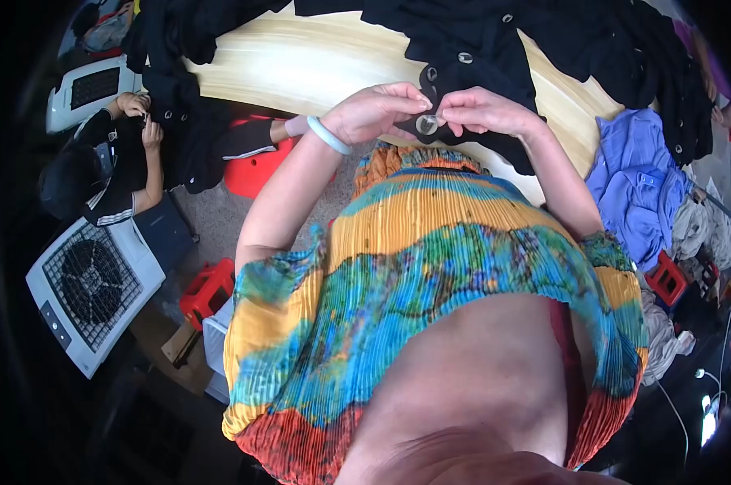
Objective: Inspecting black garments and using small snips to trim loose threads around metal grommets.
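Note:
A black garment (486,77) with several large buttons lies over the table edge in front of me. My left hand (381,111), with a pale bangle at its wrist, is closed on the garment's front edge. A round button with a light rim (427,124) shows right by its fingertips. Just to the right, my right hand (488,111) is closed in a pinch beside that button. Whatever sits between its fingertips is too small to make out. Another button (431,73) lies a little farther up the same edge.
More black cloth (171,40) covers parts of the pale wooden table (301,65). Blue garments (636,186) are heaped at the right, near a red stool (666,279). At the left, a co-worker (107,166) handles black cloth between a white fan unit (94,279) and red stools (208,293).

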A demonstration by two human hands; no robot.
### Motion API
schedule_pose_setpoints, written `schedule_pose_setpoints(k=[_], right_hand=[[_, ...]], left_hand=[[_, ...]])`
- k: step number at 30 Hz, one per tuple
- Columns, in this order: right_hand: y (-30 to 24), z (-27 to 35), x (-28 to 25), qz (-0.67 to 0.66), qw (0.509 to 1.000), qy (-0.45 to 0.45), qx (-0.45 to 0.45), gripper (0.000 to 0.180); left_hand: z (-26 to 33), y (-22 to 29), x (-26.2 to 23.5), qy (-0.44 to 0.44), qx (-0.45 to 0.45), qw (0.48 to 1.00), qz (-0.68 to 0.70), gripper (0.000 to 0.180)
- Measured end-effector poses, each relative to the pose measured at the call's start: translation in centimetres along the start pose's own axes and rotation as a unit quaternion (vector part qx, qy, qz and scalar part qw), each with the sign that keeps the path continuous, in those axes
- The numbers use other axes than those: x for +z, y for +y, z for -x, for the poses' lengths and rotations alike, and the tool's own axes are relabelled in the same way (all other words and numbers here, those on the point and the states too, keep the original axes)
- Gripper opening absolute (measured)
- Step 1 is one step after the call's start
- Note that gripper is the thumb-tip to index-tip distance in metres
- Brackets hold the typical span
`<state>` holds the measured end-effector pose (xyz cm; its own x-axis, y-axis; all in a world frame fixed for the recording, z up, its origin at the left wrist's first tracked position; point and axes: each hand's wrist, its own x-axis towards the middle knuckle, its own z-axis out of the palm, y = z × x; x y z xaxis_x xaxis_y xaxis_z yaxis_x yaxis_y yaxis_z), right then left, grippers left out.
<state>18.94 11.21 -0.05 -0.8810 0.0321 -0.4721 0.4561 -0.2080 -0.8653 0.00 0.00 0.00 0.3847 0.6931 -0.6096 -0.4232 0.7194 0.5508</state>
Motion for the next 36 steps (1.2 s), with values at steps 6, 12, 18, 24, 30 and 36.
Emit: schedule_pose_setpoints(k=[6,12,18,24,30,36], right_hand=[[0.3,-0.1,0.7,-0.001,0.999,-0.034,-0.004,0.025],[0.6,0.5,0.7,-0.072,0.995,0.035,-0.052,0.022],[0.6,-0.6,2.6,-0.014,0.96,0.242,-0.14,0.041],[0.1,-1.6,1.8,-0.124,0.932,0.309,-0.146,0.032],[-2.5,0.4,0.2,-0.389,0.856,0.315,-0.132,0.019],[-2.2,0.3,-1.0,-0.392,0.843,0.343,-0.132,0.022]], left_hand=[[-0.3,-0.4,0.1,-0.01,-0.04,0.999,0.012,0.004],[-0.9,0.1,-0.5,0.008,-0.015,0.998,0.068,0.003],[-2.2,1.5,-0.4,0.045,0.036,0.986,0.154,0.018],[-2.3,3.2,-0.7,0.034,0.078,0.987,0.134,0.025],[-1.2,2.1,-0.2,0.063,0.164,0.973,-0.152,0.044],[0.0,1.9,-0.1,0.006,0.161,0.985,-0.066,0.037]])
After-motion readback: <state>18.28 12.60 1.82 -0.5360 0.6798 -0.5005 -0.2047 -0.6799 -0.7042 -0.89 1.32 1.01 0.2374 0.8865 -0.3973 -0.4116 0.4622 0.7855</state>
